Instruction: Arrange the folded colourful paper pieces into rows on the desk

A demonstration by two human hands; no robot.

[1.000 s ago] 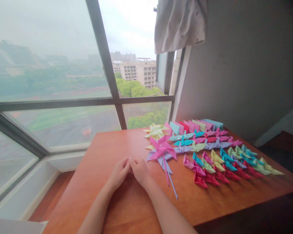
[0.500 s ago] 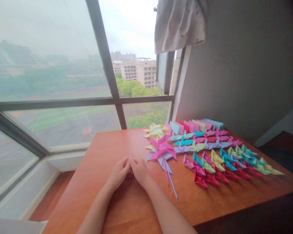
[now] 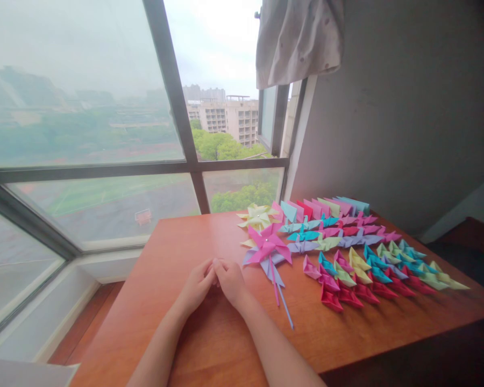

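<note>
My left hand [image 3: 197, 286] and my right hand [image 3: 231, 282] rest together on the brown wooden table [image 3: 177, 242]. Their fingers are curled in and meet at the tips; no object shows in either one. Just right of my right hand lies a pink paper pinwheel [image 3: 267, 243] on a pink stick. Beneath it are the blades of a lavender pinwheel [image 3: 277, 271], whose stick points towards me. A pale yellow pinwheel [image 3: 258, 215] lies behind them.
Rows of folded paper boats [image 3: 350, 294] cover the table's right side, with paper cranes [image 3: 302, 235] behind them. Several folded paper pieces [image 3: 318, 208] stand along the back edge. A window frame [image 3: 193, 165] borders the table's far side, and a grey wall [image 3: 371, 134] rises at the right.
</note>
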